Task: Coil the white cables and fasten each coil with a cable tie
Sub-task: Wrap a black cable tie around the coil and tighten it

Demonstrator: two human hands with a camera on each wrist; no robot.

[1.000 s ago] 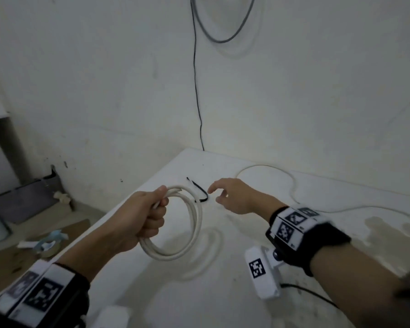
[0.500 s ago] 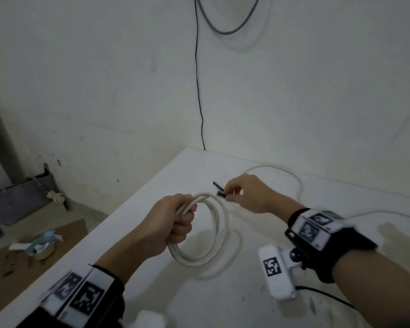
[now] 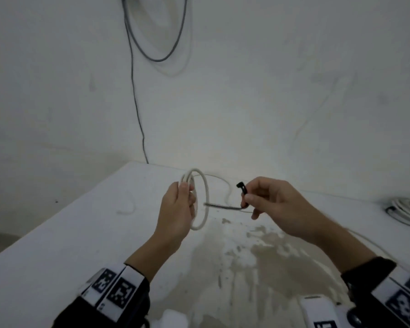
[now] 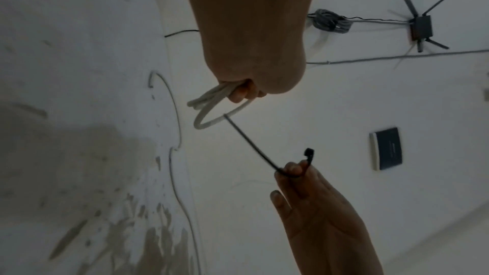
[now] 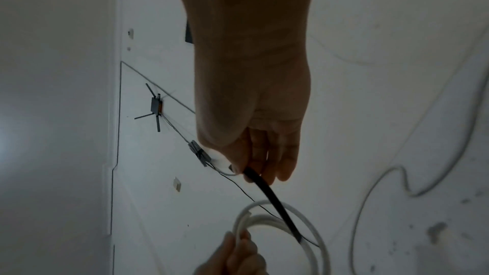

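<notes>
My left hand (image 3: 179, 204) grips a white cable coil (image 3: 205, 200) upright above the white table (image 3: 57, 245); the coil (image 4: 209, 116) hangs below the fingers in the left wrist view. To its right, my right hand (image 3: 265, 200) pinches a black cable tie (image 3: 242, 189) near its head end. The tie (image 4: 254, 147) bends round the fingers, and its thin tail points left into the coil's ring. In the right wrist view the tie (image 5: 275, 202) reaches the coil (image 5: 299, 225) held by my left hand (image 5: 235, 256).
A loose white cable (image 3: 225, 188) snakes over the table behind the hands. Another white coil (image 3: 407, 210) lies at the far right edge. A dark cable (image 3: 137, 114) hangs down the wall. The tabletop near me has worn brown patches (image 3: 258, 256).
The right hand picked the black tie off the table and now holds it up. The left hand turned the coil edge-on and raised it. The tie's tail now points into the coil.
</notes>
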